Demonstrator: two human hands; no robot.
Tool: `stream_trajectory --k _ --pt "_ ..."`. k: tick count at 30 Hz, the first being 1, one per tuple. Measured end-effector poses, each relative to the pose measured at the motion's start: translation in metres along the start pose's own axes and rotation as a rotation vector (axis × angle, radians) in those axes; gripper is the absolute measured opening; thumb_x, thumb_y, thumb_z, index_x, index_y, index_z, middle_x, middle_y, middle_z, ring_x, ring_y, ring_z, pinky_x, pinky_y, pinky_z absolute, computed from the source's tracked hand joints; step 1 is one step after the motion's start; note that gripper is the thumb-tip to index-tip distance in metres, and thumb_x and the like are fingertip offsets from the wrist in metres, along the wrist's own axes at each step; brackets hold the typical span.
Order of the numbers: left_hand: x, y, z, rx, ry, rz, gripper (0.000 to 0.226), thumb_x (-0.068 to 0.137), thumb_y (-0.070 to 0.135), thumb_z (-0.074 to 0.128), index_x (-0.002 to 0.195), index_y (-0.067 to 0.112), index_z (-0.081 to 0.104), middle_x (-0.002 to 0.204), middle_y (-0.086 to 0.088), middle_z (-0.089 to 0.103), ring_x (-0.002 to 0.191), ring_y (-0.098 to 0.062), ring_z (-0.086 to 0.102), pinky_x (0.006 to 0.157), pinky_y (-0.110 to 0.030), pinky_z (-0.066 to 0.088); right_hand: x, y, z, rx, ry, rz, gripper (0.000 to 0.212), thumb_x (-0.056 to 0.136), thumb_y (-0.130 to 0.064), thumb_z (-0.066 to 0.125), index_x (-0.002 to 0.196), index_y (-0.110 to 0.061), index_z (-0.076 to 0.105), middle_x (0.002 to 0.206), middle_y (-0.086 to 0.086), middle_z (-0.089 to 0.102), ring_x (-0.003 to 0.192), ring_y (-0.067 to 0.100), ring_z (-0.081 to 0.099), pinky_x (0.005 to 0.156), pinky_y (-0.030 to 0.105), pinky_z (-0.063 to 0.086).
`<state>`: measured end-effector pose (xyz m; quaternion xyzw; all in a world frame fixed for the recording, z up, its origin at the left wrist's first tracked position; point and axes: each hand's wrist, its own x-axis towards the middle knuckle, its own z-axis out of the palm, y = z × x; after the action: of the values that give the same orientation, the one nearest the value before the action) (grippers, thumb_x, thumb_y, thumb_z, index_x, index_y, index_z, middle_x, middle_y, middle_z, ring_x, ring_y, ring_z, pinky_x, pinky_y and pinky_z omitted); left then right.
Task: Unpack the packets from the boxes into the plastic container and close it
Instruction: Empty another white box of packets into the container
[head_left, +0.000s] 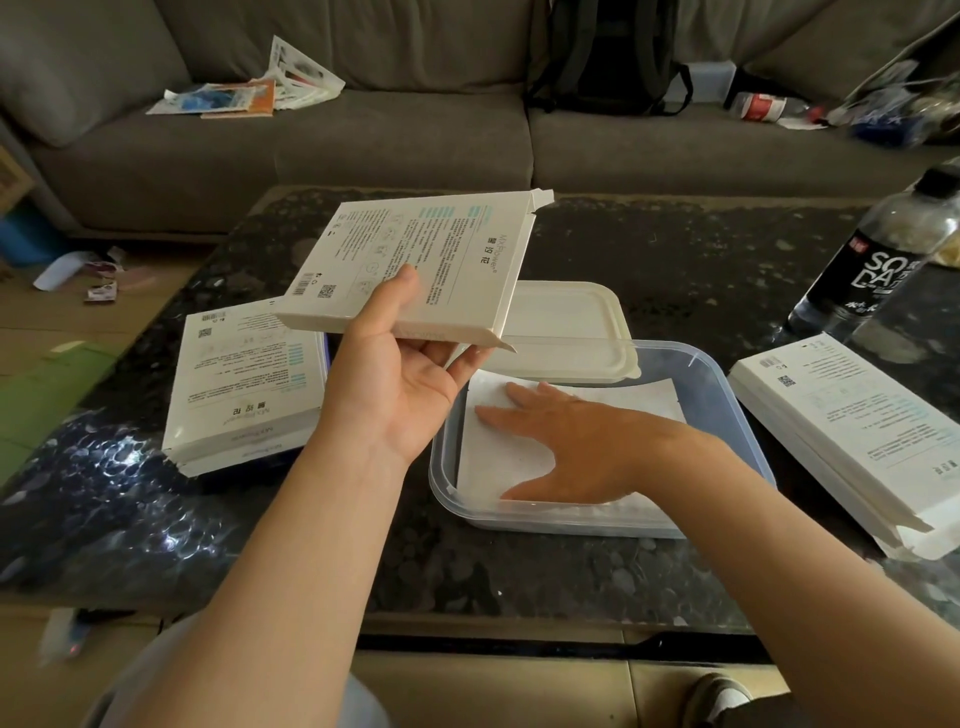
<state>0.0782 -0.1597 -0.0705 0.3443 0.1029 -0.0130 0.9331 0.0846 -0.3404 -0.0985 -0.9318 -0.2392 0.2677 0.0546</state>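
My left hand (395, 374) grips a flat white box (415, 260) from below, thumb on its printed face, holding it tilted above the table with its end flap open. My right hand (566, 447) lies flat with straight fingers on white packets (498, 447) inside the clear plastic container (727, 395). The container's white lid (566, 332) leans on its far rim. A stack of white boxes (244, 384) lies to the left of the container. Another stack of boxes (852, 431) with open flaps lies to the right.
A soda bottle (878, 260) stands at the far right of the dark stone table (675, 249). A grey sofa (311, 140) behind it carries loose papers (249, 88), a black backpack (608, 57) and clutter. Scraps lie on the floor at the left.
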Motion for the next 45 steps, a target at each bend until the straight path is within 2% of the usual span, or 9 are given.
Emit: stream_trajectory --k 16,18,20,22,24,26,30,37,45 --pt "0.004 -0.007 -0.002 0.016 -0.040 -0.036 0.036 0.100 0.023 0.064 0.136 0.027 0.058 0.110 -0.008 0.078 0.099 -0.024 0.078 0.073 -0.045 0.064 0.016 0.007 0.014 -0.022 -0.001 0.004 0.087 0.084 -0.079 0.047 0.150 -0.059 -0.007 0.165 -0.018 -0.017 0.155 0.021 -0.013 0.121 0.062 0.014" --pt "0.003 -0.008 -0.002 0.021 -0.038 -0.040 0.037 0.100 0.023 0.064 0.137 0.026 0.058 0.110 -0.008 0.078 0.097 -0.024 0.078 0.072 -0.044 0.063 0.012 0.006 0.013 0.013 -0.002 0.004 0.087 0.085 -0.076 0.050 0.152 -0.057 -0.002 0.166 -0.018 -0.013 0.155 0.018 -0.011 0.123 0.058 0.013" --pt "0.003 -0.008 0.000 0.030 -0.029 -0.043 0.037 0.101 0.024 0.063 0.138 0.025 0.059 0.111 -0.007 0.078 0.095 -0.023 0.078 0.070 -0.042 0.063 0.003 0.002 0.005 0.147 0.065 0.031 0.077 0.086 -0.068 0.060 0.151 -0.052 0.024 0.166 -0.015 0.013 0.153 0.015 0.012 0.122 0.045 0.022" --pt "0.002 -0.008 0.001 0.028 -0.024 -0.047 0.036 0.101 0.025 0.062 0.138 0.024 0.059 0.111 -0.008 0.078 0.096 -0.023 0.078 0.068 -0.041 0.063 -0.003 -0.001 -0.003 0.347 0.317 0.046 0.041 0.088 -0.052 0.068 0.127 -0.037 0.063 0.137 -0.010 0.058 0.126 0.012 0.054 0.108 0.034 0.044" --pt "0.002 -0.007 0.001 0.029 -0.026 -0.035 0.033 0.102 0.026 0.062 0.135 0.024 0.060 0.109 -0.008 0.078 0.097 -0.024 0.078 0.069 -0.041 0.063 -0.009 -0.002 -0.016 0.614 0.622 0.064 0.015 0.092 -0.036 0.068 0.095 -0.022 0.075 0.093 -0.009 0.075 0.088 0.011 0.070 0.083 0.036 0.060" --pt "0.001 -0.008 0.002 0.043 -0.032 -0.028 0.031 0.102 0.027 0.061 0.132 0.025 0.061 0.107 -0.008 0.078 0.096 -0.024 0.078 0.071 -0.041 0.063 -0.016 -0.002 -0.031 0.947 0.768 0.065 0.015 0.094 -0.026 0.068 0.087 -0.013 0.072 0.080 -0.002 0.076 0.075 0.015 0.073 0.069 0.033 0.059" --pt "-0.002 -0.011 0.005 0.085 -0.072 -0.041 0.031 0.101 0.025 0.061 0.132 0.027 0.062 0.110 -0.009 0.078 0.100 -0.026 0.077 0.073 -0.043 0.063 -0.026 -0.002 -0.044 1.257 0.748 0.016 0.022 0.093 -0.025 0.069 0.094 -0.002 0.068 0.085 0.007 0.076 0.074 0.026 0.074 0.073 0.037 0.063" --pt "-0.004 -0.016 0.006 0.199 -0.143 -0.052 0.047 0.089 0.027 0.067 0.136 0.032 0.059 0.123 -0.011 0.074 0.118 -0.032 0.070 0.078 -0.044 0.062 -0.024 -0.001 -0.043 1.281 0.636 0.020 0.021 0.093 -0.024 0.069 0.102 -0.006 0.070 0.093 0.005 0.078 0.081 0.029 0.076 0.074 0.040 0.064" --pt "0.001 -0.019 0.002 0.300 -0.254 -0.040 0.056 0.087 0.025 0.073 0.140 0.033 0.057 0.131 -0.010 0.071 0.123 -0.031 0.068 0.080 -0.042 0.061 -0.018 0.001 -0.038 1.257 0.675 0.063 0.026 0.093 -0.021 0.069 0.119 -0.021 0.068 0.098 -0.002 0.077 0.078 0.025 0.077 0.066 0.037 0.063"
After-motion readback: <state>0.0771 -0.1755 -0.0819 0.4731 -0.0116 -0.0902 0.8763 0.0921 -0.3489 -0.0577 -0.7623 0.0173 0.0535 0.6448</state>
